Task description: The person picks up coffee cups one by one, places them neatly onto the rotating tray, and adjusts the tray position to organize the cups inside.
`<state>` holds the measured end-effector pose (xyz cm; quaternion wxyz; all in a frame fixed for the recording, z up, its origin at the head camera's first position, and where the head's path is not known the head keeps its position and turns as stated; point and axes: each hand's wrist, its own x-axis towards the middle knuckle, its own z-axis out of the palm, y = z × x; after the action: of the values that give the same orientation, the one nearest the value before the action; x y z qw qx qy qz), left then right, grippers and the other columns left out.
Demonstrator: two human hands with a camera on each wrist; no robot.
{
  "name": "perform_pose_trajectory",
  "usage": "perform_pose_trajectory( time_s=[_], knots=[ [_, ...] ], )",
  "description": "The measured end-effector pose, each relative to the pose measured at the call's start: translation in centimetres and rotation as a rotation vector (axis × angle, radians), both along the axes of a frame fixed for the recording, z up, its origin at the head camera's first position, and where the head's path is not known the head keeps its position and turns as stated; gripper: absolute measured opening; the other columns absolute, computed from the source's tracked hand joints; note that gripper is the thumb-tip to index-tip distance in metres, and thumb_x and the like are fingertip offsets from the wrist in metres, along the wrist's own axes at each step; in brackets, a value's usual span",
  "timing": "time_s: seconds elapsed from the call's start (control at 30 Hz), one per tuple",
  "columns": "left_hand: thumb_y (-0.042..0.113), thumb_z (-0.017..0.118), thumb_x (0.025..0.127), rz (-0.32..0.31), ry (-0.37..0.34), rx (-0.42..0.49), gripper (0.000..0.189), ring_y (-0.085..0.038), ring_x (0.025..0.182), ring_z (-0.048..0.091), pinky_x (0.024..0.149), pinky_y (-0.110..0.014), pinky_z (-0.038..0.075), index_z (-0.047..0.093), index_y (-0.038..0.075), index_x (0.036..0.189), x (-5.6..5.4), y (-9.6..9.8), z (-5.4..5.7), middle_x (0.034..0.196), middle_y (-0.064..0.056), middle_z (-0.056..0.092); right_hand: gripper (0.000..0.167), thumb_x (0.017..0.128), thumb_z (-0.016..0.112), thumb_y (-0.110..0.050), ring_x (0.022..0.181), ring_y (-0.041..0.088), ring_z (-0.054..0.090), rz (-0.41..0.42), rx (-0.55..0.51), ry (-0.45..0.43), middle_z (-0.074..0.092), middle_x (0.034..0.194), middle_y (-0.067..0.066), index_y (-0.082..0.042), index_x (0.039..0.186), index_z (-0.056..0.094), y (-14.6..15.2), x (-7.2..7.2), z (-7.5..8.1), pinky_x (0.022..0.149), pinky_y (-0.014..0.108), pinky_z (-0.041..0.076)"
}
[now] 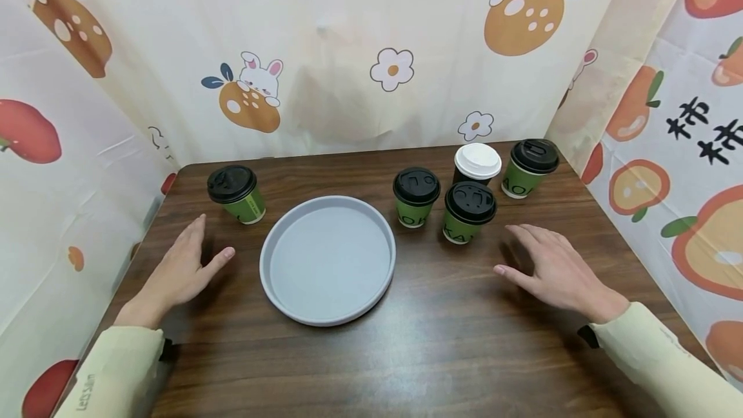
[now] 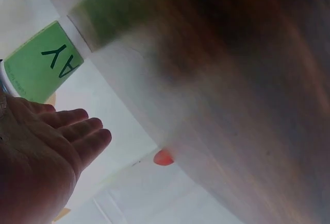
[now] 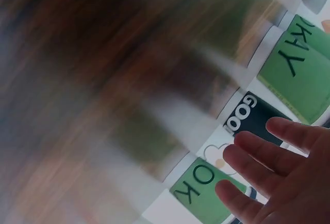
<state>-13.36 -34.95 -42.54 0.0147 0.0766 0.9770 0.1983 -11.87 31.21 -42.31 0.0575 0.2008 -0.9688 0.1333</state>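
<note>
My left hand [image 1: 181,269] is held with fingers straight and thumb spread, just in front of a green paper cup with a black lid [image 1: 237,193]. That cup [image 2: 44,62] also shows in the left wrist view, apart from the fingers. On the right, my right hand [image 1: 551,268] has its fingers extended and holds nothing. Nearest to it is a green cup with a black lid [image 1: 467,211]. Beside that cup stand another green one [image 1: 415,196], a dark cup with a white lid [image 1: 477,163] and a green cup [image 1: 527,168] at the back right corner.
A round grey tray [image 1: 327,263] with a low rim lies on the brown wooden table [image 1: 406,366], between the hands. Printed cloth [image 1: 342,31] hangs behind the table and along both sides. All the cups stand upright.
</note>
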Motion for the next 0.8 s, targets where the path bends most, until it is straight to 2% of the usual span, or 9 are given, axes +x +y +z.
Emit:
perform_pose_trajectory(
  time_s=[0.33, 0.53, 0.8],
  knots=[
    [0.051, 0.05, 0.106, 0.019, -0.025, 0.1, 0.096, -0.059, 0.147, 0.012, 0.114, -0.072, 0.015, -0.003, -0.009, 0.16, -0.8, 0.1, 0.5, 0.162, -0.04, 0.005, 0.079, 0.091, 0.07, -0.061, 0.127, 0.042, 0.053, 0.031, -0.025, 0.003, 0.059, 0.138, 0.02, -0.002, 0.142, 0.056, -1.4, 0.7, 0.2, 0.104, 0.064, 0.036],
    [0.051, 0.049, 0.106, 0.053, -0.024, 0.129, 0.095, -0.06, 0.146, 0.016, 0.113, -0.073, 0.017, -0.002, -0.009, 0.16, -1.4, 0.4, 0.8, 0.16, -0.042, 0.008, 0.076, 0.09, 0.072, -0.058, 0.127, 0.039, 0.054, 0.052, -0.058, 0.021, 0.061, 0.137, 0.017, -0.003, 0.14, 0.058, -2.1, 0.8, 0.3, 0.104, 0.063, 0.037],
    [0.054, 0.052, 0.104, 0.105, -0.03, 0.162, 0.1, -0.062, 0.143, 0.021, 0.109, -0.075, 0.021, -0.002, -0.009, 0.16, -2.1, 0.8, 0.9, 0.158, -0.045, 0.012, 0.072, 0.091, 0.073, -0.056, 0.129, 0.036, 0.054, 0.065, -0.101, 0.002, 0.061, 0.138, 0.013, -0.007, 0.142, 0.058, -3.1, 1.0, 0.2, 0.107, 0.061, 0.036]
  ],
)
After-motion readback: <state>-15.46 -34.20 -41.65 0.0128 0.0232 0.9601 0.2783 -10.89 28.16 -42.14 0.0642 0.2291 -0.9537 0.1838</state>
